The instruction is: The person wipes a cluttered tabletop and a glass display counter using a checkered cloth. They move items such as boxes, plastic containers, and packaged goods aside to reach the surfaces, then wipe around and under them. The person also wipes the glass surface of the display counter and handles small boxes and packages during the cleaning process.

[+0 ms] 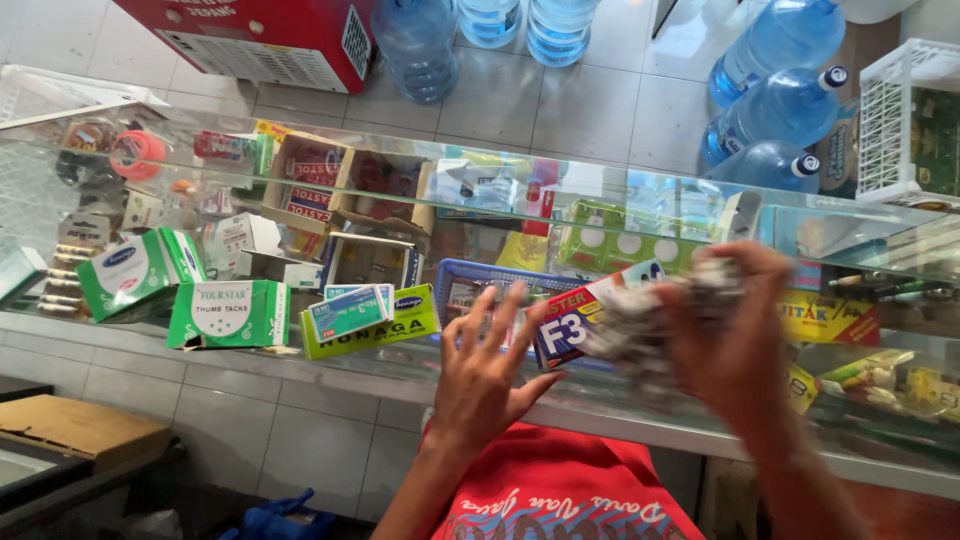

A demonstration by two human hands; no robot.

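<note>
My right hand (735,330) is closed around a crumpled silvery bundle (640,320) that is blurred by motion, held above the glass counter (600,410). My left hand (485,365) is spread with fingers apart just left of the bundle, holding nothing. Under the hands, inside the glass case, lie a red and blue box (575,320) and a blue plastic basket (460,280). What the bundle is made of cannot be told.
Green boxes (228,313) and a lime box (370,325) sit at the left inside the case. Large blue water bottles (770,100) and a red carton (260,35) stand on the tiled floor beyond. A white crate (905,115) is at the right.
</note>
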